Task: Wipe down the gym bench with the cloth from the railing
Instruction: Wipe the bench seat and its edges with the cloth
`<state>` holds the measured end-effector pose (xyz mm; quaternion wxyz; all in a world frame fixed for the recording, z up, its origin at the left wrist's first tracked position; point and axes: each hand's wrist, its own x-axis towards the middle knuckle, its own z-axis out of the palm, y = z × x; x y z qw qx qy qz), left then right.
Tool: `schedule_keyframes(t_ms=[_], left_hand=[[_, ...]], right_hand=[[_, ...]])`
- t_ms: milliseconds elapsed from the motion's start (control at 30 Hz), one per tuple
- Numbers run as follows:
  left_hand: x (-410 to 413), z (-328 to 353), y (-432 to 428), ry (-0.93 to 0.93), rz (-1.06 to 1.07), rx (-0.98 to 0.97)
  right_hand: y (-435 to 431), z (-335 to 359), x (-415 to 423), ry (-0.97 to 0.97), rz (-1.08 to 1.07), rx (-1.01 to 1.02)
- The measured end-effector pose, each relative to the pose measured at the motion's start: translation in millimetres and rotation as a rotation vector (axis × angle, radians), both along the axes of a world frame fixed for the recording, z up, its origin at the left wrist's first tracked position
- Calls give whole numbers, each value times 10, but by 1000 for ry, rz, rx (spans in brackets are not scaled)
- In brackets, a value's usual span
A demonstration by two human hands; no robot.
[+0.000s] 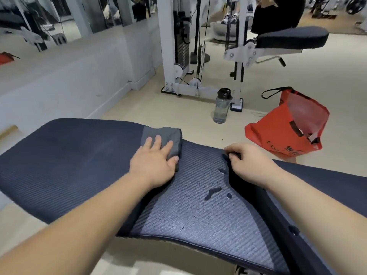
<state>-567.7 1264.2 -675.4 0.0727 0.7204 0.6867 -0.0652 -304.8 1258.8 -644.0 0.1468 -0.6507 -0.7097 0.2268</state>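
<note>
Here the left hand [154, 165] lies flat on the folded grey cloth [161, 139], fingers [157, 140] spread apart and pressing it onto the bench [69, 155] near its far edge, where the smooth dark pad meets the ribbed middle panel. The right hand [246, 163] rests at the gap beside that panel, fingers curled together on the dark edge there; whether they pinch anything I cannot tell. The wiping looks only partly done: droplets [213, 192] sit on the ribbed surface between the two arms, nearer than the cloth, and a few smaller ones lie closer to the near edge.

To do this step well, I judge the cloth should be drawn back toward the body in one firm stroke over the wet patch, palm flat so the whole fold bears down evenly. The ribs run diagonally, so wiping along them would lift water out of the grooves instead of smearing it across. The right hand does best steadying the pad while staying out of the cloth's path. A fresh fold may be wanted once this face is damp
</note>
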Motion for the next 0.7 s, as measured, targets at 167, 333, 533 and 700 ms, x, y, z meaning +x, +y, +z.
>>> schedule_keyframes(t_ms=[167, 333, 533, 700], left_hand=[[162, 27, -624, -12, -276, 48], [38, 125, -285, -49, -104, -19], [471, 29, -737, -39, -211, 76], [290, 130, -203, -65, -131, -43]], right_hand=[[-16, 39, 146, -60, -27, -62], [-89, 138, 218, -47, 1, -152], [-70, 51, 354, -156, 59, -225], [-69, 6, 387, -152, 73, -220]])
